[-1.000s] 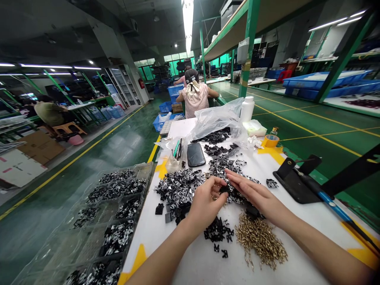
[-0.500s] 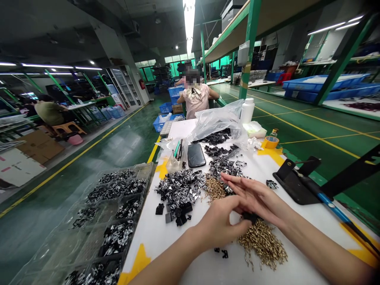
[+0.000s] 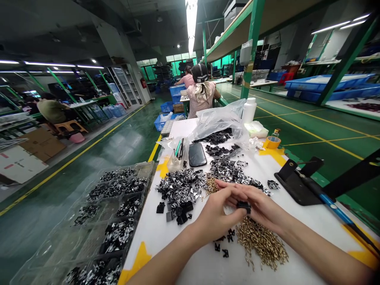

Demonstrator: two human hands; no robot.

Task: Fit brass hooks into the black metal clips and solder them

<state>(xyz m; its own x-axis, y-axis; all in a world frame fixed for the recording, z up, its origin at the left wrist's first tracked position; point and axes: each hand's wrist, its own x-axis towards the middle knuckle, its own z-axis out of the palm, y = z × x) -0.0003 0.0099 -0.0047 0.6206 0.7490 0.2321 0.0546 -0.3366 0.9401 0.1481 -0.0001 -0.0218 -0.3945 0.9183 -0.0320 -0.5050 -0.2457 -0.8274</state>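
My left hand (image 3: 218,211) and my right hand (image 3: 261,206) meet low over the white workbench (image 3: 190,257), their fingers closed together on a small black plastic part (image 3: 244,206). Directly below them lies a pile of brass wire hooks (image 3: 261,243). A few more hooks (image 3: 211,185) show beyond my left fingers. A large heap of black-and-silver clips (image 3: 181,188) lies to the left of my hands. A smaller spread of the same clips (image 3: 228,172) lies ahead of them. Several loose black pieces (image 3: 224,245) rest near my wrists.
A clear compartment tray (image 3: 92,233) filled with clips sits along the bench's left side. Farther up are a smartphone (image 3: 196,154), a plastic bag (image 3: 219,122) and a white bottle (image 3: 248,111). A black stand (image 3: 292,186) sits at right. A co-worker (image 3: 201,99) sits beyond the bench.
My left hand has moved right, away from the clip heap, and my hands have closed together on the small black part. Brass hooks now show beyond my fingers.
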